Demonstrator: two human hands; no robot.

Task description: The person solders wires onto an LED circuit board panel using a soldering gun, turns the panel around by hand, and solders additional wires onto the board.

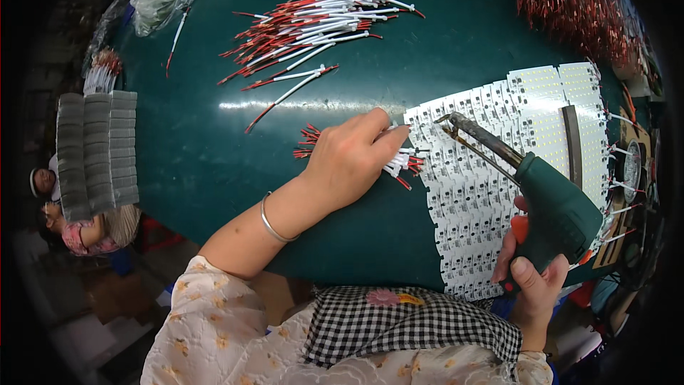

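Note:
My left hand (349, 155) is closed in a pinch at the left edge of the white LED circuit boards (467, 203). Its thumb and forefinger hold a white wire lead, whose tip points at the board edge. Under that hand lies a small bunch of white leads with red ends (400, 162), partly hidden by the fingers. My right hand (534, 278) grips a green soldering gun (559, 196) by its handle, fingers around the orange trigger. The gun's metal tip hangs over the upper left boards, a short way right of my left fingertips.
A loose pile of red-and-white leads (320, 21) lies at the far middle. More leads (570, 7) are heaped at the far right. Stacked grey blocks (97, 153) stand at the left table edge. A dark strip (571, 144) rests on the boards. Two people sit beyond the left edge.

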